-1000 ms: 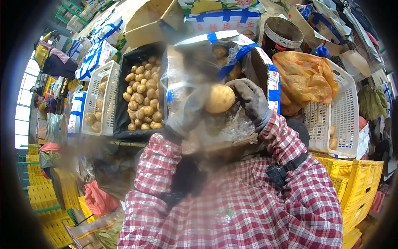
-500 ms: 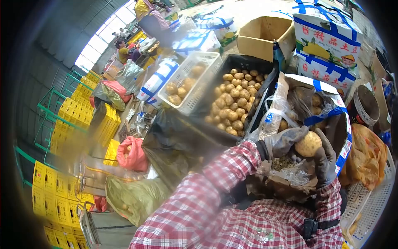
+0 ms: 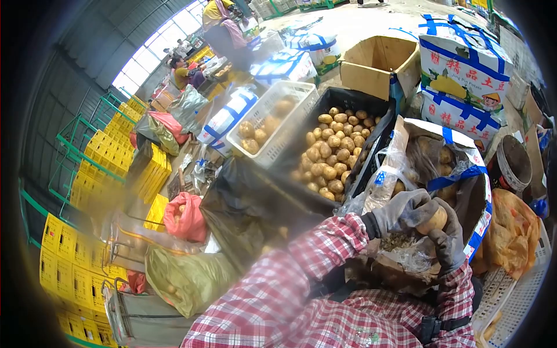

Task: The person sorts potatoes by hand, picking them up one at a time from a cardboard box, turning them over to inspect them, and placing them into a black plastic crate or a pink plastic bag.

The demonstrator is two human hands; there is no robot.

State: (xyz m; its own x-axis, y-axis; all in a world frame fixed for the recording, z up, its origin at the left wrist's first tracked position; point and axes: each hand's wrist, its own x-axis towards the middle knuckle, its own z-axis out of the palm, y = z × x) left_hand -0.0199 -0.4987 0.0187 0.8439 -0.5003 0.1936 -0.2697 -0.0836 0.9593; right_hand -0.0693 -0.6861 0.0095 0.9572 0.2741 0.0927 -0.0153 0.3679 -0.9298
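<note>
In the head view a single potato (image 3: 434,221) is held between my two gloved hands. My left hand (image 3: 401,212), in a grey glove, curls over its left side, with the fingers bent across the top. On the other side, the fingers of my right hand (image 3: 448,239) wrap round its lower right. Both hands are over the near end of an open white carton (image 3: 479,200) with blue tape. Inside that carton, potatoes (image 3: 445,155) lie partly under clear plastic film. Dirt and torn brown paper (image 3: 400,269) show below my hands.
A black-lined crate (image 3: 380,110) full of potatoes stands ahead. Beside it are a white crate (image 3: 301,90) and a brown open box (image 3: 371,69). Printed potato cartons (image 3: 464,69) are stacked far right, near a bucket (image 3: 510,162). Yellow crates (image 3: 75,249) stand left; people are farther back.
The potato has turned and dropped slightly, and my fingers now cover more of it. My left hand has closed further over it. The whole view has shifted a little.
</note>
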